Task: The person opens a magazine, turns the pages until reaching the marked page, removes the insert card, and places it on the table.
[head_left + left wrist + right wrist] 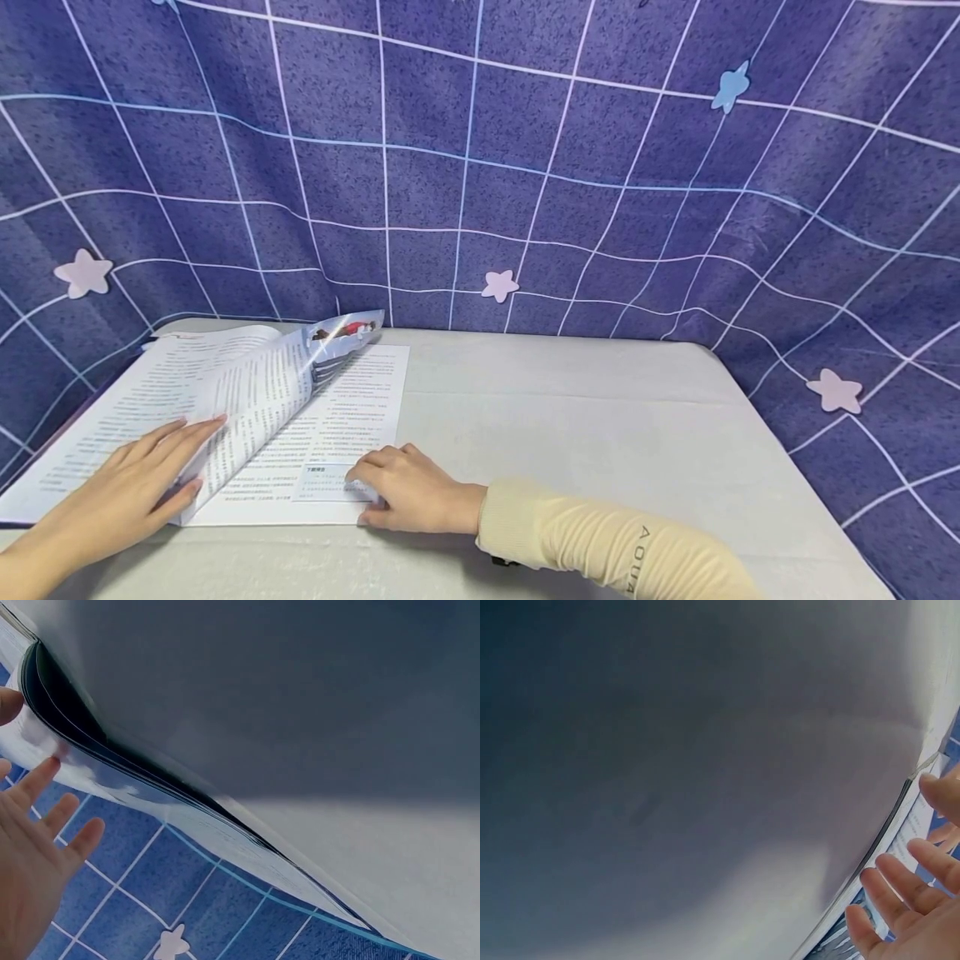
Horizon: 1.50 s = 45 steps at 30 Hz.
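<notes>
An open book point(358, 392) with printed text lies at the table's left. A bundle of its pages point(262, 387) arches up over the middle, with a glossy picture page at the top. My left hand point(142, 479) lies flat on this bundle with straight fingers, the thumb at the pages' lower edge. In the left wrist view the left hand point(37, 847) is beside the curved page edges point(150, 787). My right hand point(405, 496) rests on the right page's lower corner, fingertips bent down onto the paper. The right wrist view shows the right hand point(915, 900) at the book's edge point(900, 817).
The grey table point(600, 417) stretches bare to the right of the book. A purple grid-patterned cloth point(525, 167) with paper stars hangs behind and around the table. The right arm wears a cream sleeve point(600, 546).
</notes>
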Each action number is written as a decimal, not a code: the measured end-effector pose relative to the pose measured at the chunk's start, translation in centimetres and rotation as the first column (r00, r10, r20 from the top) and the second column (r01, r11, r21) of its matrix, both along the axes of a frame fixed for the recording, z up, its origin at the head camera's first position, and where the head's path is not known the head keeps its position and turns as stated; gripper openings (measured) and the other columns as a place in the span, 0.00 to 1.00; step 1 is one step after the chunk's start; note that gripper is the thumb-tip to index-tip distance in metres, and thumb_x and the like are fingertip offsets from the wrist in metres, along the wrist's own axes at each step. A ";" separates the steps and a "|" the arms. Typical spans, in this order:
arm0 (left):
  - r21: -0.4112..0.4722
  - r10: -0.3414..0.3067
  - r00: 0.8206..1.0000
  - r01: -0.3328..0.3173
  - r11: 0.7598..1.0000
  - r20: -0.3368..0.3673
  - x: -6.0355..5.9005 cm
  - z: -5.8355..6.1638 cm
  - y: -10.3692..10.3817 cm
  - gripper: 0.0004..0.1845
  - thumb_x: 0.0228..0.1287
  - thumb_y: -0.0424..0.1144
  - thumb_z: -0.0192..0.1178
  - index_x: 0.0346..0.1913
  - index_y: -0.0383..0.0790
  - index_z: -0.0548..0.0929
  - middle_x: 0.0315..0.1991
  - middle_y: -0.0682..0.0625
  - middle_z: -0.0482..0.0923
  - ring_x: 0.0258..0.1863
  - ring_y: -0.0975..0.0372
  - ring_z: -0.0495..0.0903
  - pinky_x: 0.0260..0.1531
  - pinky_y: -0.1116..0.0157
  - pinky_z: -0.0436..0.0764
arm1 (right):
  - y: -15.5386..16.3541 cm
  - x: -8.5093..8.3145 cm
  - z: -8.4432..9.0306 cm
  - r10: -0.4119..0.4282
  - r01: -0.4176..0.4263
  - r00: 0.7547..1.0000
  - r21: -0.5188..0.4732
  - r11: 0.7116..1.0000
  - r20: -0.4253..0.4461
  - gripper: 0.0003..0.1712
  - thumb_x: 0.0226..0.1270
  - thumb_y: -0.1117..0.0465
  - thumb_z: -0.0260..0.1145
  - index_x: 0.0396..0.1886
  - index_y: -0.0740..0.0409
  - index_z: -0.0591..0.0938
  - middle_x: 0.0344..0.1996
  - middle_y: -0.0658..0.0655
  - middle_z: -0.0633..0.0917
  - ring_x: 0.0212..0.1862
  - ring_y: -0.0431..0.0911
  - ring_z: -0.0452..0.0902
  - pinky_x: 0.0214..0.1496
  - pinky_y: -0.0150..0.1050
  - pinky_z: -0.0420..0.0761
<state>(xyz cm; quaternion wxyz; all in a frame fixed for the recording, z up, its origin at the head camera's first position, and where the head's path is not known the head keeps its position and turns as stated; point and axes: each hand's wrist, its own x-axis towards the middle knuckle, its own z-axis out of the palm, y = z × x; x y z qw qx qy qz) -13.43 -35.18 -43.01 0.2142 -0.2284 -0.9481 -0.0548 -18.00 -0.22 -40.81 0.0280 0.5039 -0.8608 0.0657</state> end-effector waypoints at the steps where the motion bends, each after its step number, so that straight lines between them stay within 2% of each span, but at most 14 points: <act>1: -0.003 0.000 1.000 0.000 1.000 -0.003 0.0 -0.1 0.0 0.36 0.57 0.41 0.59 0.69 0.45 0.58 0.65 0.45 0.61 0.69 0.51 0.51 0.58 0.40 0.54 | 0.0 0.0 0.0 -0.002 0.002 1.000 0.007 1.000 0.003 0.26 0.57 0.41 0.63 0.54 0.44 0.73 0.50 0.41 0.78 0.51 0.33 0.72 0.46 0.26 0.68; 3: -0.004 0.002 1.000 -0.002 1.000 -0.004 0.1 -0.1 0.0 0.35 0.58 0.41 0.59 0.69 0.46 0.58 0.64 0.45 0.63 0.68 0.50 0.53 0.60 0.40 0.53 | -0.1 0.1 0.0 -0.008 0.008 1.000 0.022 1.000 0.002 0.26 0.57 0.41 0.62 0.54 0.44 0.73 0.50 0.41 0.78 0.51 0.33 0.71 0.46 0.26 0.68; 10: 0.005 0.050 0.998 -0.050 0.999 0.026 0.0 0.5 0.5 0.37 0.54 0.49 0.63 0.67 0.49 0.62 0.58 0.44 0.69 0.55 0.44 0.64 0.47 0.45 0.61 | -0.3 0.2 0.0 -0.032 0.033 0.999 0.051 0.998 -0.015 0.26 0.57 0.40 0.62 0.53 0.44 0.74 0.48 0.41 0.78 0.51 0.34 0.71 0.45 0.27 0.68; 18: -0.039 0.075 0.996 -0.073 0.997 0.045 0.1 0.6 0.7 0.43 0.49 0.56 0.64 0.68 0.51 0.59 0.57 0.42 0.67 0.54 0.43 0.63 0.46 0.41 0.61 | -0.5 0.3 0.0 -0.041 0.042 0.999 0.060 0.997 -0.022 0.26 0.56 0.39 0.62 0.52 0.43 0.75 0.48 0.40 0.78 0.50 0.34 0.71 0.46 0.28 0.69; 24: -0.085 0.101 0.995 -0.100 0.991 0.000 -0.1 0.4 0.5 0.46 0.44 0.61 0.64 0.68 0.52 0.60 0.55 0.44 0.67 0.53 0.45 0.64 0.42 0.42 0.66 | -0.6 0.2 0.0 -0.033 0.035 0.999 0.063 0.997 -0.038 0.26 0.56 0.38 0.61 0.51 0.44 0.76 0.47 0.40 0.78 0.48 0.33 0.71 0.44 0.27 0.68; 29: -0.099 0.086 0.996 -0.088 0.991 -0.025 -0.1 0.5 0.5 0.46 0.45 0.61 0.64 0.68 0.52 0.59 0.55 0.42 0.67 0.53 0.44 0.64 0.39 0.40 0.68 | -0.7 0.2 -0.1 -0.039 0.043 0.998 0.071 0.997 -0.047 0.26 0.55 0.36 0.61 0.50 0.43 0.76 0.47 0.41 0.78 0.49 0.34 0.71 0.45 0.28 0.69; 38: -0.051 0.031 0.998 -0.034 0.998 -0.050 -0.4 0.4 0.5 0.43 0.47 0.59 0.63 0.67 0.50 0.61 0.60 0.42 0.63 0.53 0.43 0.63 0.45 0.43 0.64 | -0.8 0.2 -0.1 -0.036 0.041 0.997 0.069 0.997 -0.065 0.26 0.55 0.36 0.61 0.49 0.43 0.76 0.47 0.41 0.78 0.48 0.34 0.71 0.45 0.28 0.69; 45: -0.071 0.017 0.997 -0.023 0.997 -0.073 -0.5 0.7 0.8 0.41 0.47 0.59 0.63 0.66 0.52 0.64 0.60 0.43 0.63 0.52 0.45 0.65 0.41 0.44 0.67 | -0.8 0.2 -0.1 -0.040 0.044 0.997 0.071 0.997 -0.062 0.26 0.54 0.36 0.62 0.49 0.43 0.76 0.48 0.41 0.78 0.50 0.35 0.71 0.48 0.30 0.70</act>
